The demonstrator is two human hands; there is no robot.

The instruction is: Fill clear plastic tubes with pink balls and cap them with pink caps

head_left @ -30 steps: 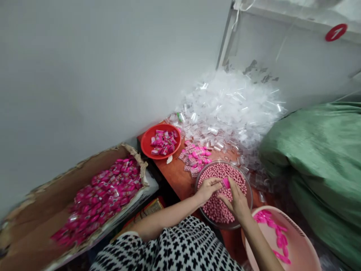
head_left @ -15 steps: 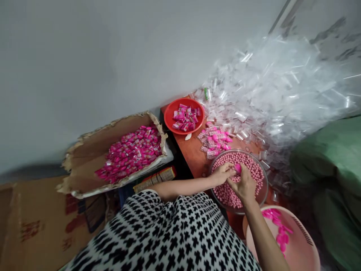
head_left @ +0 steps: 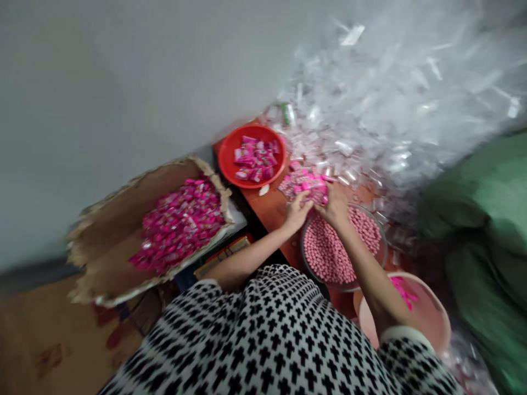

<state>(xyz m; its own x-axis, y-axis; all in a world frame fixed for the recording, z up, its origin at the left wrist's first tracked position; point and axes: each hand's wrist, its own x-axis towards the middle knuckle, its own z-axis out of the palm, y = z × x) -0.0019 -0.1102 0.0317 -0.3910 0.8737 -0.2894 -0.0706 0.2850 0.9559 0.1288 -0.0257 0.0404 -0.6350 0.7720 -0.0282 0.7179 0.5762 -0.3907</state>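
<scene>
Both my hands reach past the clear bowl of pink balls to a small heap of filled pink packets on the orange table. My left hand rests at the heap's near left edge with its fingers curled. My right hand lies on the heap's right side, fingers bent onto the packets. The picture is smeared by motion, so what either hand holds is unclear.
A red bowl of pink packets stands behind the heap. A torn cardboard box of pink packets lies at left. A large pile of clear plastic bags fills the back right, a green sack the right, a pink basin near my right elbow.
Both hands have left the bowl of pink balls and moved forward to the heap of pink packets. The view has tilted and shifted.
</scene>
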